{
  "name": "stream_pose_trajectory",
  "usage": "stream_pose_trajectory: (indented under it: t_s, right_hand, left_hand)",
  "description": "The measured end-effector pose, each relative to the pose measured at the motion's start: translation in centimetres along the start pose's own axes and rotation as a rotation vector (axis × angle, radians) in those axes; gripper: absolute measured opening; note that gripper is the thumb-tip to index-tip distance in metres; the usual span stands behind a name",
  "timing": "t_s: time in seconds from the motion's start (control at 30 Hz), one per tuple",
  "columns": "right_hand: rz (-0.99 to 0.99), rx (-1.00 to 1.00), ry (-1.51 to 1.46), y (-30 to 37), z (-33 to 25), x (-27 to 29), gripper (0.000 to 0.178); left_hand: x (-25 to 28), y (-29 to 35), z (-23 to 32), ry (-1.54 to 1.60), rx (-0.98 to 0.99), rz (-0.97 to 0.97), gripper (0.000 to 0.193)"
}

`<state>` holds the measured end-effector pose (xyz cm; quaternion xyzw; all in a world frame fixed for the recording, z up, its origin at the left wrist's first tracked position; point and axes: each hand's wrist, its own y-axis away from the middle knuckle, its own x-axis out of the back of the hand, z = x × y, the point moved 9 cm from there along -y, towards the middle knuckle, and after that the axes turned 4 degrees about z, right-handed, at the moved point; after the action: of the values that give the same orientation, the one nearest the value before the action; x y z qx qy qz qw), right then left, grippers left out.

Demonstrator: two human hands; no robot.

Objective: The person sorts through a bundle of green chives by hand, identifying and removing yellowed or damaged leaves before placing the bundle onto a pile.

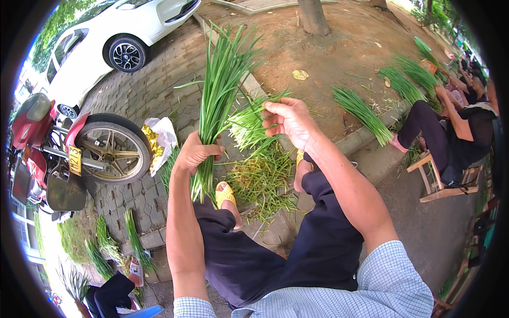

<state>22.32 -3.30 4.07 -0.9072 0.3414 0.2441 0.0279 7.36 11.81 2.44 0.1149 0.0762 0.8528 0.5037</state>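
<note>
A thick upright bundle of long green garlic chives (220, 79) is gripped by my left hand (199, 153), with its pale stem ends pointing down over my left knee. To the right, my right hand (291, 122) is raised with thumb and fingers pinched, and thin chive leaves (275, 97) show at the fingertips. Just beyond and below it lies a loose pile of chives (246, 127) with white stems. Between my feet spreads a heap of trimmed, yellowish chive scraps (262, 177). The inner fingers of my right hand are partly hidden.
A red motorcycle (71, 146) and a white car (122, 32) stand at the left. A white and yellow bag (159, 140) sits by the wheel. Chive bundles (363, 114) lie along the curb (366, 135). People sit at right, one on a wooden stool (440, 185), and at lower left.
</note>
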Motion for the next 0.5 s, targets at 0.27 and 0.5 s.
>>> stream_pose_trajectory:
  t_s: [0.27, 0.5]
  right_hand:
    - [0.073, 0.034, -0.022, -0.2, -0.7, 1.7, 0.017]
    - [0.143, 0.047, -0.003, -0.4, -0.9, 2.9, 0.017]
  left_hand:
    - [-0.5, 0.4, 0.8, 0.034, -0.033, -0.043, 0.040]
    - [-0.7, 1.0, 1.4, 0.189, -0.070, -0.078, 0.039]
